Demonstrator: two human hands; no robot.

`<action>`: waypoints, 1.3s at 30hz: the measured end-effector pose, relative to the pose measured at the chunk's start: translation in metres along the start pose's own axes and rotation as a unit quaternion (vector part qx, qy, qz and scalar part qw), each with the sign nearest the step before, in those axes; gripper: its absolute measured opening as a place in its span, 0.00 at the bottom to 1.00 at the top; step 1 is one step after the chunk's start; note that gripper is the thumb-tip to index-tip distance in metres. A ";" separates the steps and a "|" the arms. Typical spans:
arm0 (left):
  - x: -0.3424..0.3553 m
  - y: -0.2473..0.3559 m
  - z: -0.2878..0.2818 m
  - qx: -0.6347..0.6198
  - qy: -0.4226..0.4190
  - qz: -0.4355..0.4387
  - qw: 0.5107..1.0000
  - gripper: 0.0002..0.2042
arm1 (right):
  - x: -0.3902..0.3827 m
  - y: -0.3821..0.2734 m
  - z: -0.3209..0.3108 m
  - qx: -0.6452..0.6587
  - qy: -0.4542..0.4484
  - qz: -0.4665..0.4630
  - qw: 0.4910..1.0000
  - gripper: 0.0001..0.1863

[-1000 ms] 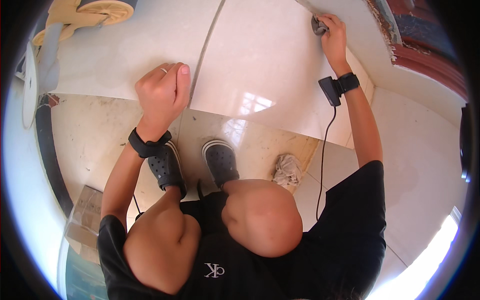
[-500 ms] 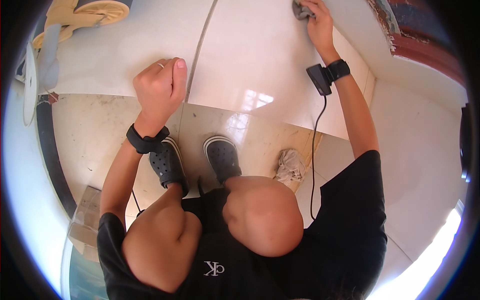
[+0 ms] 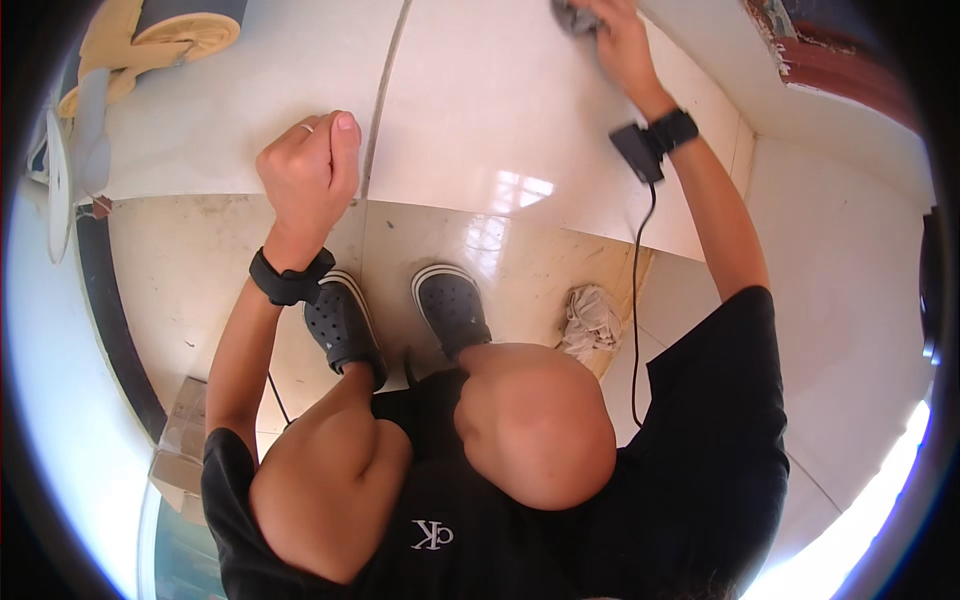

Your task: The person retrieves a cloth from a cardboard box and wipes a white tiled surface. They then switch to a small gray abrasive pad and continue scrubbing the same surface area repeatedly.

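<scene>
At the far right of the glossy white tiled ledge (image 3: pixel 450 140), my right hand (image 3: pixel 625 50) presses a grey rag (image 3: pixel 577 15) against the surface. The rag is partly cut off by the upper edge of the view, and its fingers are slightly blurred. My left hand (image 3: pixel 312 180) is a closed fist with a ring on one finger, held above the ledge's front edge near a dark tile joint (image 3: pixel 378 110). Nothing shows in that fist. Both wrists wear black straps; a small black box with a cable (image 3: pixel 640 250) sits at the right one.
A crumpled pale cloth (image 3: pixel 592 320) lies on the floor below the ledge, right of my dark clogs (image 3: pixel 450 305). A yellow wheeled object (image 3: pixel 165 50) stands at the far left. Cardboard boxes (image 3: pixel 180 450) are at the lower left. A wall rises along the right.
The right hand has shifted a little to the left with the rag, and its fingers now blur. The left fist keeps its shape; the view has turned slightly.
</scene>
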State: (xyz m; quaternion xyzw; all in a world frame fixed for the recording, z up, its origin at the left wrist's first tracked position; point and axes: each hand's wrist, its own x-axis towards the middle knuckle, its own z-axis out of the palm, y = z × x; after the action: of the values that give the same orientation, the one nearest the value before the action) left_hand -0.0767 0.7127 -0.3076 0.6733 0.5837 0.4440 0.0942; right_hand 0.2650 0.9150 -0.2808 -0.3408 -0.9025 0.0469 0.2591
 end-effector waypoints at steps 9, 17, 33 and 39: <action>-0.002 0.006 0.023 -0.010 -0.011 0.010 1.000 0.15 | -0.159 -0.057 -0.059 0.140 -0.079 0.243 0.956 0.32; 0.012 0.007 0.044 -0.029 0.001 0.014 0.999 0.16 | -0.101 0.032 -0.029 -0.062 0.061 0.213 0.973 0.31; -0.010 0.038 0.048 -0.026 0.008 0.004 1.000 0.16 | -0.091 -0.045 -0.023 0.061 -0.030 0.040 0.997 0.31; -0.002 0.053 0.034 -0.001 -0.002 0.023 1.000 0.17 | -0.174 -0.141 -0.083 0.166 -0.159 0.120 0.966 0.35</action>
State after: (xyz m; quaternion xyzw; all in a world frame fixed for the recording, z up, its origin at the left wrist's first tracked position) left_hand -0.0154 0.7086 -0.2943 0.6873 0.5677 0.4449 0.0859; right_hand 0.3333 0.6881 -0.2479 -0.3867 -0.8644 0.2802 0.1573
